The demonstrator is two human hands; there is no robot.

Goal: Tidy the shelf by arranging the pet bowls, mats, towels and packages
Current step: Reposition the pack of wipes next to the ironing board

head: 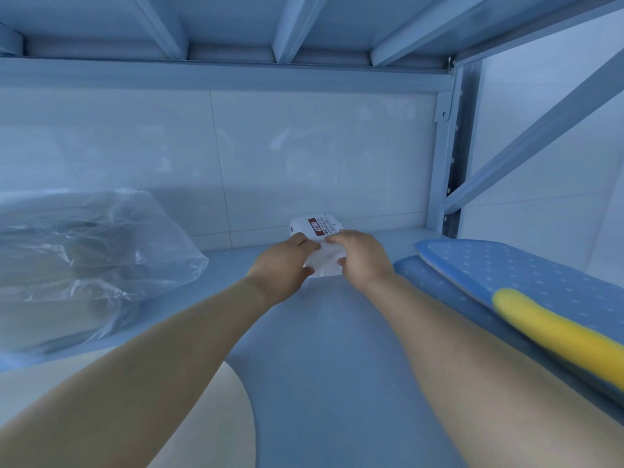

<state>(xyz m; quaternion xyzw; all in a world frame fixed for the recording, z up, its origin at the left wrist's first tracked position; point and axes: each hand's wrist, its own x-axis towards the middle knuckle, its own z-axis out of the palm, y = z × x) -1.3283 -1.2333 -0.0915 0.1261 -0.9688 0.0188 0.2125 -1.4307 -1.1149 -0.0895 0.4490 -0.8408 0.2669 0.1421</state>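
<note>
A small white package (319,228) with a red label lies deep on the shelf board (320,332), near the back wall. My left hand (287,261) grips its left side, fingers curled over the top. My right hand (359,256) grips its right side, thumb at the package's near edge. Both forearms reach straight in over the board. To the right lie two stacked blue dotted mats (506,275), the upper one with a yellow shape on it. At the left sits a large clear plastic bag (87,261) holding pale folded items.
The shelf above (236,25) hangs low with crossbeams. A white upright post (449,153) and a diagonal brace (540,130) stand at the right rear. A white tiled wall (270,157) closes the back.
</note>
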